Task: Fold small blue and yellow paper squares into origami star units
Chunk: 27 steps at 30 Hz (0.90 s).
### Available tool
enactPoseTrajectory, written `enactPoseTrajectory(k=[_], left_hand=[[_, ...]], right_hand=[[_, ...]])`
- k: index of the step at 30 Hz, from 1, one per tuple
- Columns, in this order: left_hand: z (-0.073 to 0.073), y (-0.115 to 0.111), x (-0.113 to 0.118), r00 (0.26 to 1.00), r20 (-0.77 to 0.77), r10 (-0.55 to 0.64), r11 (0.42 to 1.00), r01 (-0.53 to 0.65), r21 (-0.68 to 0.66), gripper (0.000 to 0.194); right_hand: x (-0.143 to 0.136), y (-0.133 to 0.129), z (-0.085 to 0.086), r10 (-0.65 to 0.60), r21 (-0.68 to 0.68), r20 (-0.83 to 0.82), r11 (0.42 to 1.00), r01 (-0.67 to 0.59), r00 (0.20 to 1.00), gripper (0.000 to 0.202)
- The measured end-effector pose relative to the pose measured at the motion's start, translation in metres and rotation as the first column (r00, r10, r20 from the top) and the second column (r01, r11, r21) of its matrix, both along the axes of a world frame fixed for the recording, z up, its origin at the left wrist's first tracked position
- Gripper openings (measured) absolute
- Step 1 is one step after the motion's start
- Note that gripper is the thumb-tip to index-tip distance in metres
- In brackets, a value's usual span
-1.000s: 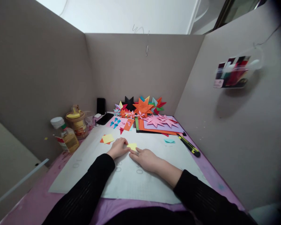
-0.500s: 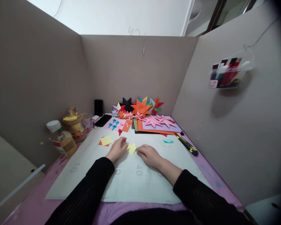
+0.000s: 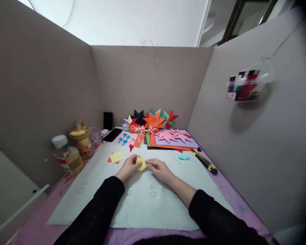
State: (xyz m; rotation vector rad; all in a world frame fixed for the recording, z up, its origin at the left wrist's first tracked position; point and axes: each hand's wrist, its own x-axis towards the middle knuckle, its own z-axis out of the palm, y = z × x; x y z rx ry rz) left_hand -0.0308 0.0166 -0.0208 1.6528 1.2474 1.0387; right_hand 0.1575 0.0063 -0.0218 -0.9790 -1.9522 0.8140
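Between my hands is a small yellow paper square, partly folded by the look of its outline. My left hand pinches its left edge, thumb in front. The fingertips of my right hand close on its right corner. To the left, a loose yellow square lies over an orange square on the white sheet. A folded turquoise paper piece rests off to the right of my right hand.
Folded paper stars stand at the back, by stacked coloured sheets. A yellow-black cutter knife lies at the right edge. A glue bottle and a tub stand left, with a black phone behind. Grey partitions enclose the table.
My left hand has taken hold of the yellow square's left edge, now with the thumb over it. The square has turned slightly. The whole view has shifted a little downward.
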Motion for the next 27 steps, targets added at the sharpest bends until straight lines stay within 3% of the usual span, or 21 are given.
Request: enactPoseTrajectory(k=[5, 9, 13, 19, 24, 27], left_hand=[[0.006, -0.009, 0.008, 0.988, 0.153, 0.030, 0.997, -0.020, -0.068, 0.022], [0.004, -0.009, 0.011, 0.982, 0.189, 0.001, 1.000, 0.002, -0.013, 0.021], [0.006, -0.011, 0.010, 0.996, 0.091, -0.004, 0.997, -0.003, 0.077, 0.017], [0.017, -0.016, 0.008, 0.988, -0.108, 0.110, 0.967, -0.081, 0.241, 0.015], [0.021, -0.019, 0.007, 0.985, -0.120, 0.122, 0.918, -0.066, 0.392, 0.012], [0.024, -0.022, 0.008, 0.990, -0.089, 0.105, 0.923, -0.064, 0.379, 0.015]], right_hand=[[-0.004, 0.002, -0.002, -0.101, -0.150, -0.256, 0.987, 0.064, 0.961, 0.028], [-0.008, 0.005, -0.005, -0.143, -0.296, -0.319, 0.954, 0.044, 0.937, 0.014], [-0.008, 0.003, 0.000, -0.193, -0.361, -0.363, 0.931, 0.054, 0.911, 0.016], [-0.010, -0.002, 0.005, -0.226, -0.504, -0.519, 0.860, -0.081, 0.824, 0.026], [-0.013, -0.004, 0.008, -0.272, -0.540, -0.615, 0.830, -0.144, 0.740, 0.033], [-0.012, -0.005, 0.011, -0.283, -0.521, -0.648, 0.842, -0.140, 0.707, 0.032]])
